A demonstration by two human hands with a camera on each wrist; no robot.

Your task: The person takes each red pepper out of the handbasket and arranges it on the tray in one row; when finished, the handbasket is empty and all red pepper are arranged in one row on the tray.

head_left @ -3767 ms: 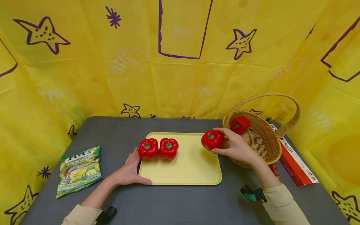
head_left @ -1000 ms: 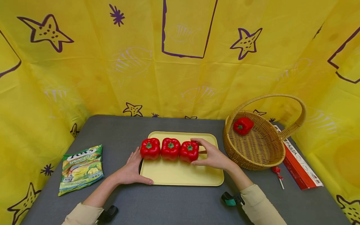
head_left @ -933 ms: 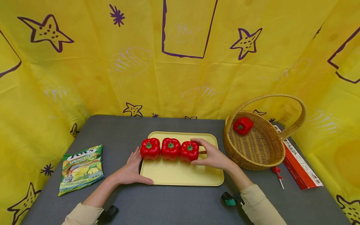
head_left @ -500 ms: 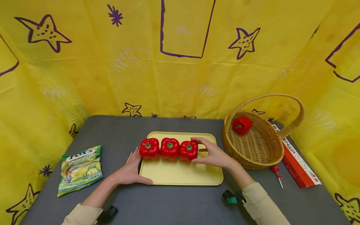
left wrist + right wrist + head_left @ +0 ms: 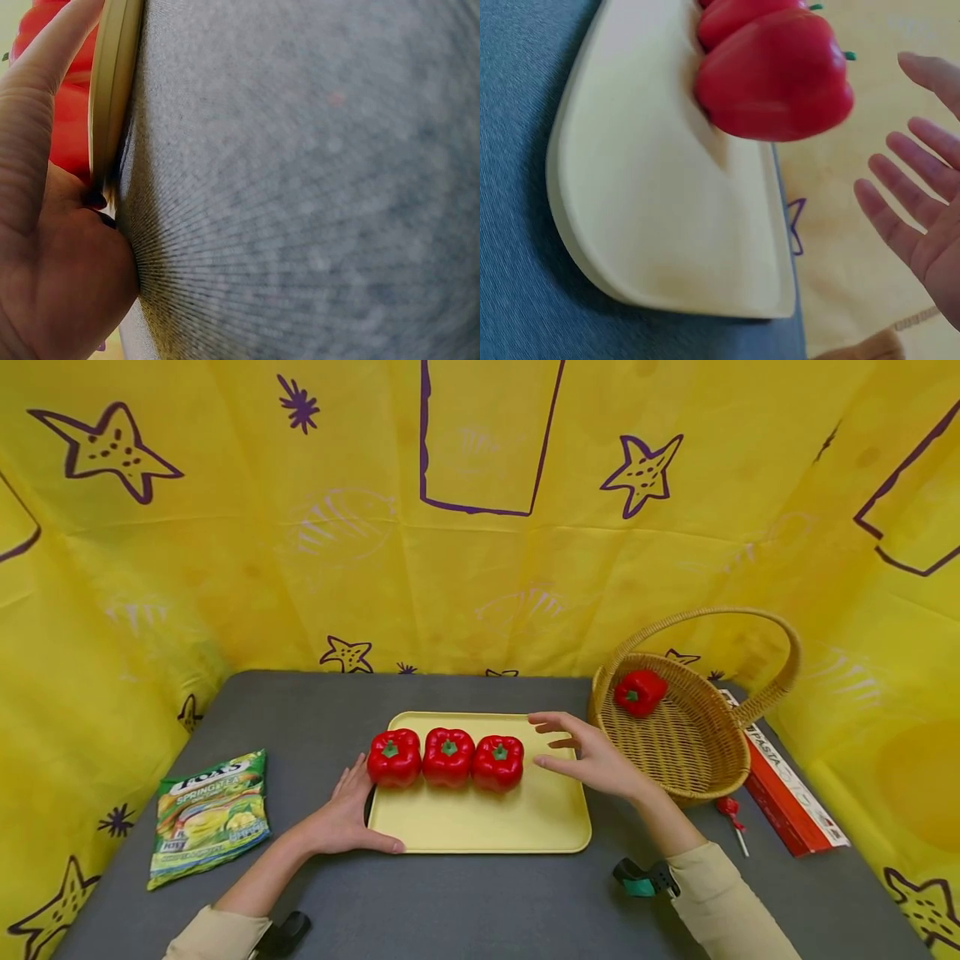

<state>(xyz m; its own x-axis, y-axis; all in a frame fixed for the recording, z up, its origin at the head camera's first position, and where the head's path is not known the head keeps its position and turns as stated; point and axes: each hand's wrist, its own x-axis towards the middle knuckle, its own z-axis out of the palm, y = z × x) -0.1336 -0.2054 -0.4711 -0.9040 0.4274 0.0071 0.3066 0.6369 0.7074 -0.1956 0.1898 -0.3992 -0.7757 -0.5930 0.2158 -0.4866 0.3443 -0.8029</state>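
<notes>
Three red bell peppers stand upright in a row on a pale yellow tray (image 5: 480, 827): a left pepper (image 5: 394, 760), a middle pepper (image 5: 447, 760) and a right pepper (image 5: 497, 764). My left hand (image 5: 345, 818) rests at the tray's left end, thumb on the near corner, spread fingers beside the left pepper. In the left wrist view that hand (image 5: 45, 225) lies against the tray's rim (image 5: 116, 75). My right hand (image 5: 592, 758) hovers over the tray's right part, fingers spread and holding nothing, apart from the right pepper. The right wrist view shows a gap between the pepper (image 5: 780, 82) and the hand (image 5: 922, 195).
A wicker basket (image 5: 693, 747) with a tall handle stands at the right, one red bell pepper (image 5: 640, 693) inside. Beside it lie a red lollipop (image 5: 729, 810) and a pasta box (image 5: 787, 793). A green Fox's candy bag (image 5: 210, 818) lies at the left of the grey table (image 5: 465, 902).
My right hand brought the third pepper from beside the basket to the row's right end, then let go and drew back rightward. My left hand has stayed at the tray's left end.
</notes>
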